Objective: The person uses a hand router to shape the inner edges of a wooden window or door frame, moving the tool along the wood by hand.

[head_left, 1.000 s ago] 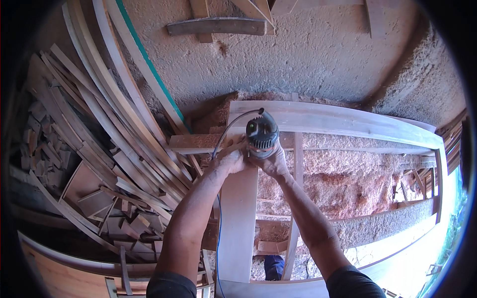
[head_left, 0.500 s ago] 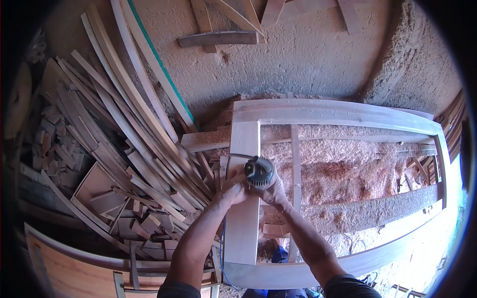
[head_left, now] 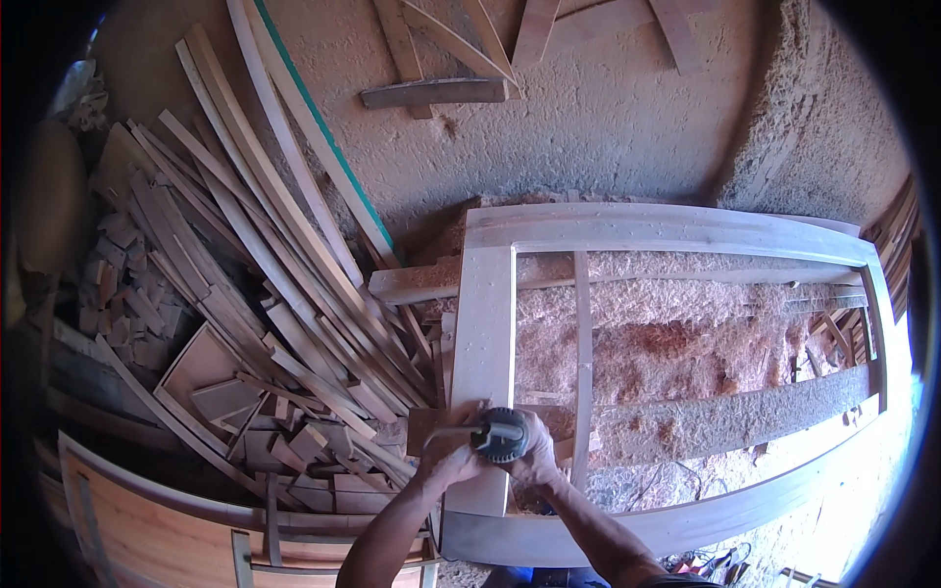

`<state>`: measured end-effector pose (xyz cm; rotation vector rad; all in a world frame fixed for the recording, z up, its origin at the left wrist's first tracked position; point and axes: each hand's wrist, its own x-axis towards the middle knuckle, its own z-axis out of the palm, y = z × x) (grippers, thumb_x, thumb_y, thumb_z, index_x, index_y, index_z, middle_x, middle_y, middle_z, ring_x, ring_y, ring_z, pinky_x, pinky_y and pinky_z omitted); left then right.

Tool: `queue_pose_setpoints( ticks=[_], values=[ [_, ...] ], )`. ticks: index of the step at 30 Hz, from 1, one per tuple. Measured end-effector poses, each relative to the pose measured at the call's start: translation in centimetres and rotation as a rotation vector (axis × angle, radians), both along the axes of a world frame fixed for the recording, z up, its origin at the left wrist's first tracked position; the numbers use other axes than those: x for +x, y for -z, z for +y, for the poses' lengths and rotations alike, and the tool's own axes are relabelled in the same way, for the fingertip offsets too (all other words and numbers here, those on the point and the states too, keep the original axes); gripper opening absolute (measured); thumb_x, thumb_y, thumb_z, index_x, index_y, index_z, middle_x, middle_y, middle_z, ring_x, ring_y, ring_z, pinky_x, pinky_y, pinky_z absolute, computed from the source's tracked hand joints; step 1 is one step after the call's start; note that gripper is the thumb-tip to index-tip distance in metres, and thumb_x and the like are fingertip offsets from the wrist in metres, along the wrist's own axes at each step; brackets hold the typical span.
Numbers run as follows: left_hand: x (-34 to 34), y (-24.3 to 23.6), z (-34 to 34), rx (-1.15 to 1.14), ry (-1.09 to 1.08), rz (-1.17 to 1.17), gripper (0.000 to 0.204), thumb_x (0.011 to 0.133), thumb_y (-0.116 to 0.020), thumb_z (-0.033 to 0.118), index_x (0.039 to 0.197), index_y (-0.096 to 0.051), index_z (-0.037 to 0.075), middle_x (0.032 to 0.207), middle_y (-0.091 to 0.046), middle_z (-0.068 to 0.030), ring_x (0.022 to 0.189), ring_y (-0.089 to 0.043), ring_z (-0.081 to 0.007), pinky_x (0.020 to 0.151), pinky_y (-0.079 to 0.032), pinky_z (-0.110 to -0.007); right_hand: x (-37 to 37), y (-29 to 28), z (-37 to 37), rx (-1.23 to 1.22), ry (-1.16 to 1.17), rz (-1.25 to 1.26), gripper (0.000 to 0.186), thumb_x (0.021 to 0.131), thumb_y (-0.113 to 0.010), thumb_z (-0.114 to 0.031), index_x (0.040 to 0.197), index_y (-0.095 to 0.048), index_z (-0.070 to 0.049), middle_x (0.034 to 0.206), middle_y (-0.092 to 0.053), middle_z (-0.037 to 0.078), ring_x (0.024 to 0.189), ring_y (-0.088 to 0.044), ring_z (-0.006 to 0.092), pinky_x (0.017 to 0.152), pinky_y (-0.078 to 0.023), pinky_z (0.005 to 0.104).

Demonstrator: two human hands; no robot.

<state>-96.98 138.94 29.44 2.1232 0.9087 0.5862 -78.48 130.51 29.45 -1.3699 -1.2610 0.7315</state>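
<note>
Both my hands grip a dark, round-bodied power tool that looks like a router [head_left: 501, 437], seen from above with vent slots around its top. My left hand [head_left: 450, 463] wraps its left side, and my right hand [head_left: 536, 463] wraps its right side. The tool sits over the left end rail of a large pale wooden frame [head_left: 484, 314], near the inner edge of that rail. A cord or hose sticks out leftward from the tool's top. Its base and bit are hidden beneath the body and my hands.
Beams [head_left: 421, 284] and a thin crosspiece [head_left: 582, 343] lie under the frame, above heaped shavings [head_left: 667, 338]. Long boards [head_left: 279, 201] and offcuts [head_left: 137, 304] pile up on the left. A wooden panel [head_left: 157, 529] lies at lower left. Beyond stands a rough wall [head_left: 608, 127].
My two hands have drawn the router toward me along the left rail, from its middle to its nearer part. The cord or hose on its top has swung with it.
</note>
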Motion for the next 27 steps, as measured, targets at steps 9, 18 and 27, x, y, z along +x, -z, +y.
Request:
queue_pose_setpoints(
  ticks=[9, 18, 27],
  values=[
    [3.3, 1.9, 6.0, -0.507, 0.117, -0.238, 0.072, 0.079, -0.091, 0.030, 0.141, -0.060, 0.011, 0.131, -0.070, -0.0088, 0.125, -0.065, -0.0268, 0.115, -0.048, -0.043, 3.3, -0.7, 6.2, 0.009, 0.018, 0.033, 0.088, 0.061, -0.101, -0.039, 0.134, -0.061, -0.009, 0.123, -0.068, 0.012, 0.114, -0.067, 0.0319, 0.101, -0.051, 0.0438],
    [11.3, -1.6, 17.5, -1.215, 0.115, -0.785, 0.030, 0.102, -0.071, 0.026, 0.127, -0.064, 0.012, 0.123, -0.068, -0.0090, 0.112, -0.070, -0.0234, 0.085, -0.065, -0.046, 9.2, -0.5, 17.8, 0.156, -0.393, 1.245, 0.055, 0.098, -0.072, -0.008, 0.147, -0.048, -0.010, 0.144, -0.059, 0.013, 0.126, -0.066, 0.0223, 0.106, -0.061, 0.0406],
    [15.1, 1.8, 27.4, -0.592, 0.255, -0.392, 0.038, 0.106, -0.064, 0.036, 0.138, -0.057, 0.017, 0.136, -0.064, -0.0056, 0.123, -0.063, -0.0244, 0.097, -0.058, -0.053, 13.5, -0.6, 26.1, 0.215, -0.317, 0.642, 0.072, 0.086, -0.084, -0.010, 0.146, -0.044, -0.009, 0.144, -0.057, 0.009, 0.125, -0.065, 0.0210, 0.109, -0.057, 0.0409]
  ],
)
